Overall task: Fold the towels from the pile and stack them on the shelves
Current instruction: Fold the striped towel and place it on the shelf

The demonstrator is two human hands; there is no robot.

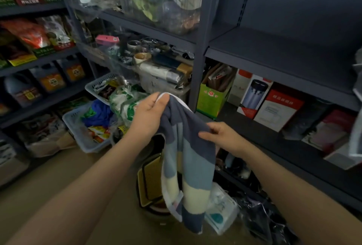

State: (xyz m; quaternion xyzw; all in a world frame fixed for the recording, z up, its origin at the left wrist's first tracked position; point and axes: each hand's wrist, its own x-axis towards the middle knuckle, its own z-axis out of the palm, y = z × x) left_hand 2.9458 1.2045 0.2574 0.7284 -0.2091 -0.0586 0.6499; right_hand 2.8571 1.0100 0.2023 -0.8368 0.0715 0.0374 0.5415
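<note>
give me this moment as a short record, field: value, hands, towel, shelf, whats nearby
left hand: left hand pinches the towel's top edge
right hand: right hand grips the towel's side, lower down
towel: striped towel in navy, blue and cream, hanging unfolded between the hands
target shelf: dark shelf, bare where visible, upper right
nearby: green carton on the shelf below; white basket of packets on the floor, left
fold state: not yet folded

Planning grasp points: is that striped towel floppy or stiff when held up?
Likely floppy: the striped towel hangs limp below the left hand and right hand, both pinching its top edge. Probably light; its folds bunch, so expect sagging between grips.
</note>
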